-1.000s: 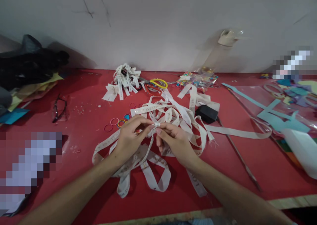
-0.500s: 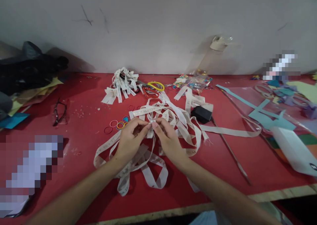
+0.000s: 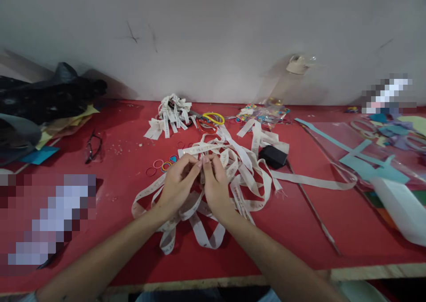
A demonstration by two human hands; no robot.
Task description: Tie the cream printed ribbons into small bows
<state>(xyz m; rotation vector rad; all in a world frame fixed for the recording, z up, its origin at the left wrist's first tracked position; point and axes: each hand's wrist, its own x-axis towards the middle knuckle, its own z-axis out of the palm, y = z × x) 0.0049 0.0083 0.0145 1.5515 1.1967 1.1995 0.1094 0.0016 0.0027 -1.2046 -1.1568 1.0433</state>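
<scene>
Mid-table: our left hand [image 3: 178, 182] and right hand [image 3: 216, 184] pinch the cream ribbon [image 3: 239, 169]; light, limp, probably slippery, best gripped at its gathered centre.

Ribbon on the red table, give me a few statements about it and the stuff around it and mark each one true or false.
1. Both hands pinch the cream ribbon together at the fingertips. True: the left hand and right hand meet over it.
2. The eyeglasses lie to the right of the hands. False: they lie to the left, on the red table.
3. A pile of finished ribbon bows sits near the wall. True.
4. The black box is held in the right hand. False: it rests on the table among ribbon strands.
5. The small rubber bands are stacked on the black box. False: they lie on the table left of the hands.
</scene>
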